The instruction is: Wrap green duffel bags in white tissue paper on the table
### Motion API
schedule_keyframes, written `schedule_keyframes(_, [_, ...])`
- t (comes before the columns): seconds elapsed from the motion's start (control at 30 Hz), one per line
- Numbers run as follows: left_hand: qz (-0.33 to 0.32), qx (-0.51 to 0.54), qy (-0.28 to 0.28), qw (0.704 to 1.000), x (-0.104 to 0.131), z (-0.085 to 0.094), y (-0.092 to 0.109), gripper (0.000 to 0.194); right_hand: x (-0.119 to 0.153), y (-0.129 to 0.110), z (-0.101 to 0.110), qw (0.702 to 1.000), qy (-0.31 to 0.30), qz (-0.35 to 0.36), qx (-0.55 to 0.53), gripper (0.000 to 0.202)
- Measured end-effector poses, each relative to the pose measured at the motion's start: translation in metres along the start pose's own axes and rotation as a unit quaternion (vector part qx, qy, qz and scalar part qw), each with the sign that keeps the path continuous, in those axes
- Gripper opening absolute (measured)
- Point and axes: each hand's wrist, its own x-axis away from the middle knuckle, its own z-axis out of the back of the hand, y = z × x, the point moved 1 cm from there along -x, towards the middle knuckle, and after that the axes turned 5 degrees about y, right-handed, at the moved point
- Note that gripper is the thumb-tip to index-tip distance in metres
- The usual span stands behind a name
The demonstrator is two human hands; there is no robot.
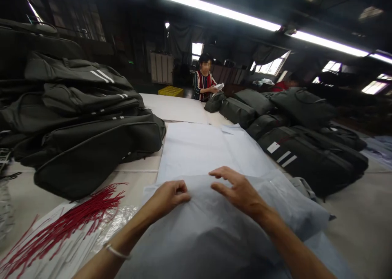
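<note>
A large translucent plastic bag [202, 222] is spread in front of me on the table. Something dark shows faintly through its lower part, too veiled to name. At the bag's upper edge, my left hand [171, 195] pinches the plastic between thumb and fingers. My right hand [239, 191] hovers over the same edge, a little to the right, with thumb and fingers apart and nothing held. Beyond both hands lies a flat stack of pale plastic bags [196, 148].
Dark duffel bags [101, 148] are piled high at left, and more dark bags [309, 156] line the right. Red strings with white tags [76, 217] lie front left. A person [203, 81] in a striped top stands at the far table end, holding something white.
</note>
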Motion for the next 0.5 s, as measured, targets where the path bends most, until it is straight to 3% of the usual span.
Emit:
schedule_keyframes(0.1, [0.019, 0.058, -0.016, 0.998, 0.004, 0.000, -0.005, 0.022, 0.030, 0.012, 0.035, 0.996, 0.058, 0.048, 0.049, 0.032])
schedule_keyframes(0.17, [0.021, 0.072, -0.023, 0.997, 0.005, -0.001, -0.007, 0.024, 0.050, 0.024, 0.041, 0.991, 0.025, 0.087, 0.104, 0.039])
schedule_keyframes(0.23, [0.019, 0.070, -0.019, 0.997, 0.004, -0.003, -0.009, 0.024, 0.065, 0.038, 0.035, 0.982, -0.037, 0.100, 0.154, 0.050])
schedule_keyframes(0.33, [0.006, 0.024, 0.012, 1.000, 0.004, -0.002, -0.010, 0.026, 0.072, 0.056, 0.018, 0.976, -0.106, 0.062, 0.178, 0.057])
schedule_keyframes(0.4, [-0.010, -0.029, 0.033, 0.999, 0.007, 0.004, -0.006, 0.026, 0.071, 0.063, 0.011, 0.978, -0.117, 0.038, 0.169, 0.058])
schedule_keyframes(0.5, [-0.014, -0.075, 0.020, 0.997, 0.015, 0.016, 0.002, 0.026, 0.069, 0.068, 0.009, 0.982, -0.106, 0.029, 0.155, 0.057])
